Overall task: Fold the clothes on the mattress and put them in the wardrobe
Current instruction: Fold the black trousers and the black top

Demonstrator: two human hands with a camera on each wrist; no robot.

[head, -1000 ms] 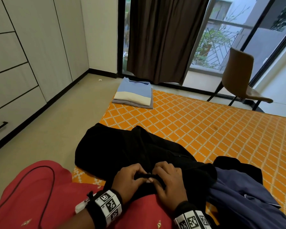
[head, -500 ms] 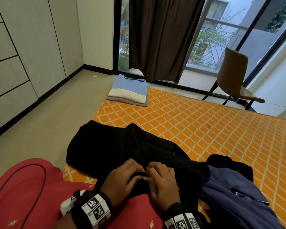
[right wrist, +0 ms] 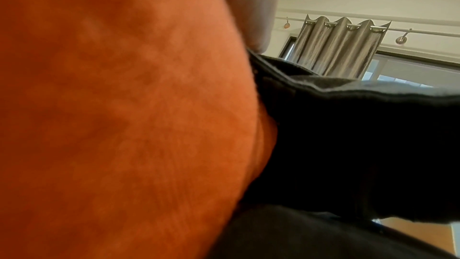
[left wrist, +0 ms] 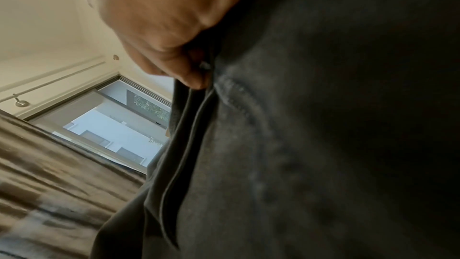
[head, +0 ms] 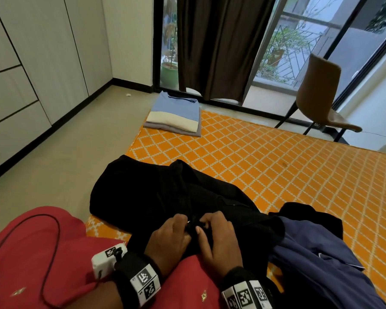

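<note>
Left hand (head: 168, 238) and right hand (head: 218, 238), fingers curled, pinch the near edge of the black garment (head: 147, 195) spread on the orange mattress (head: 276, 170), beside a navy garment (head: 316, 268).

A blurred right hand (right wrist: 119, 115) fills the left side, pressed against dark black fabric (right wrist: 348, 145). Behind, a grey curtain (right wrist: 341, 46) hangs from a rod (right wrist: 423, 33) above a window (right wrist: 410, 72).
</note>
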